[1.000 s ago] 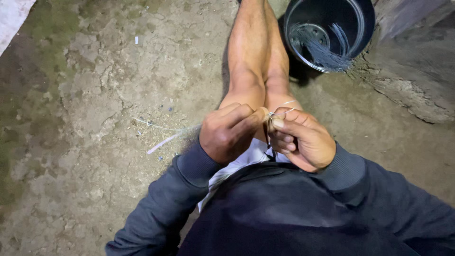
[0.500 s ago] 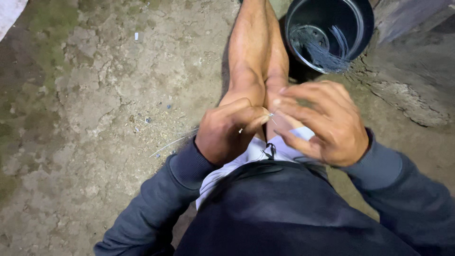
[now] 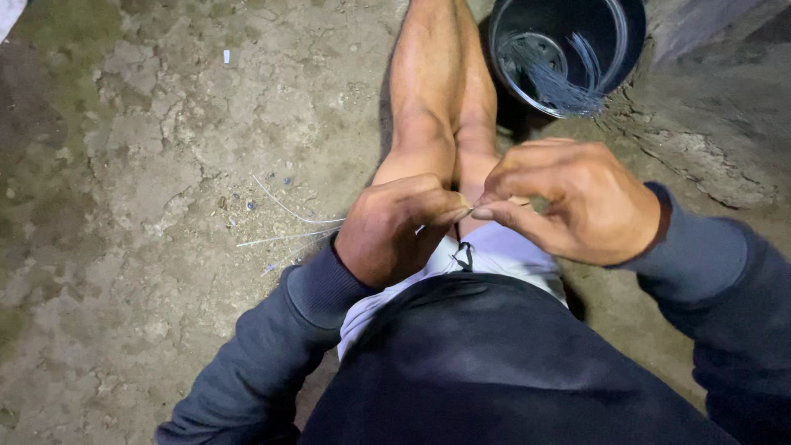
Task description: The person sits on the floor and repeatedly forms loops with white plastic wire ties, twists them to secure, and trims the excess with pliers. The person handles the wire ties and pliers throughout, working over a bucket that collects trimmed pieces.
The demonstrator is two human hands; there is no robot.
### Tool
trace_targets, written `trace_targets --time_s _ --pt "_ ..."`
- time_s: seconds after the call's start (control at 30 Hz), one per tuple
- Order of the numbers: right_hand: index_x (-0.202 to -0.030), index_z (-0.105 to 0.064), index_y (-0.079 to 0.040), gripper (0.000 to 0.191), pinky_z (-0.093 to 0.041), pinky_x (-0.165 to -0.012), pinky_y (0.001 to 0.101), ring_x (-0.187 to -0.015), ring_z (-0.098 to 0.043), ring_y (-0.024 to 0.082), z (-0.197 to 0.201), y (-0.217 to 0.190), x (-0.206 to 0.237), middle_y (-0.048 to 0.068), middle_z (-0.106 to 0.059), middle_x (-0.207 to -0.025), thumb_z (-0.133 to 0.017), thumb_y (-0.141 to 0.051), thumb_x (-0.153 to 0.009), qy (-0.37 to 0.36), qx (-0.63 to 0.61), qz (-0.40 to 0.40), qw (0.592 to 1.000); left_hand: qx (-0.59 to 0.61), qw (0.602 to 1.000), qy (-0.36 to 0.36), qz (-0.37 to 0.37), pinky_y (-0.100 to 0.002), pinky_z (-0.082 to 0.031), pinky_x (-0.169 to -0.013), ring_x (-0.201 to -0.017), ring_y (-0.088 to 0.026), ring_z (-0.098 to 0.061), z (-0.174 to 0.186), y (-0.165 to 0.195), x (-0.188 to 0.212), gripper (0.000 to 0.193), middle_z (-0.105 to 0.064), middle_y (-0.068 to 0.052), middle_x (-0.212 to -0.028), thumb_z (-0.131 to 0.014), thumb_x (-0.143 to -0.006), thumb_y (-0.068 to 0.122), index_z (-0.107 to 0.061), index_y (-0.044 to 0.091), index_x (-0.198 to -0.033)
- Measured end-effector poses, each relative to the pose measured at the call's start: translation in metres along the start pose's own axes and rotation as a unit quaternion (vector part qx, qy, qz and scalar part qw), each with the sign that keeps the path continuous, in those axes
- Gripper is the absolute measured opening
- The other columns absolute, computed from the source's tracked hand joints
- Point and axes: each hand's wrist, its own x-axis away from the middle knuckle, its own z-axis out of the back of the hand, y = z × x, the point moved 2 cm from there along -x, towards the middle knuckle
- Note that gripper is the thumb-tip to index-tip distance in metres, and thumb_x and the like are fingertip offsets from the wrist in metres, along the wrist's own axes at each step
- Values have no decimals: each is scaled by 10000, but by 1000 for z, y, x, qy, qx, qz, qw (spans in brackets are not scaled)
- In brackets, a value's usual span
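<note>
**Two hands pinch a thin pale strand above the knees**

A thin pale strand (image 3: 517, 200), barely visible, sits between the fingertips of both hands, just above the person's bare legs (image 3: 437, 107). The left hand (image 3: 395, 231) is curled into a loose fist, knuckles up, thumb pressed against the forefinger toward the strand. The right hand (image 3: 577, 202) is arched higher, fingers bent downward, thumb and forefinger pinched together at the strand's end; the two hands' fingertips nearly touch. Whether the left hand truly grips the strand cannot be told, as its fingers hide the contact. Both arms come in from dark blue sleeves, bent at the elbows over a dark lap.

Beyond the legs, to their right, stands a round dark bucket (image 3: 626, 33) holding a bundle of thin grey-blue fibres (image 3: 552, 78). To the left of the legs, a few loose pale strands (image 3: 288, 222) lie on the cracked earthen floor (image 3: 124, 206).
</note>
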Motion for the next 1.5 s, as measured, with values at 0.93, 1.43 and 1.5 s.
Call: trace_targets --time_s 0.93,1.43,1.5 --pt "-1083 -732 -20 246 -544 -667 353 -798 -682 241 -20 -17 17 96 -716 -936 -825 -70 -861 149 129 73 978 -99 989 -8 -105 -392 -534 -711 -821 -251 -651 2 -4 0 270 -601 -64 -936 -755 -890 43 -688 61 -1151" --pt "-998 -684 -25 125 -466 -681 229 -788 -545 45 -29 10 25 -6 -645 -848 -645 -144 -997 -72 -357 -220 905 -117 979 -48 -161 -368 -552 -778 -918 -226 -653 -2 -2 0 224 -629 -55 -1011 -747 -935 71 -705 20 -1149" --pt "-1018 -698 -31 122 -462 -675 222 -784 -553 38 -29 14 28 -17 -655 -853 -642 -131 -976 -71 -378 -255 887 -126 978 -40 -164 -365 -553 -780 -921 -216 -656 -2 -3 0 237 -627 -45 -1003 -751 -936 76 -713 29 -1165"
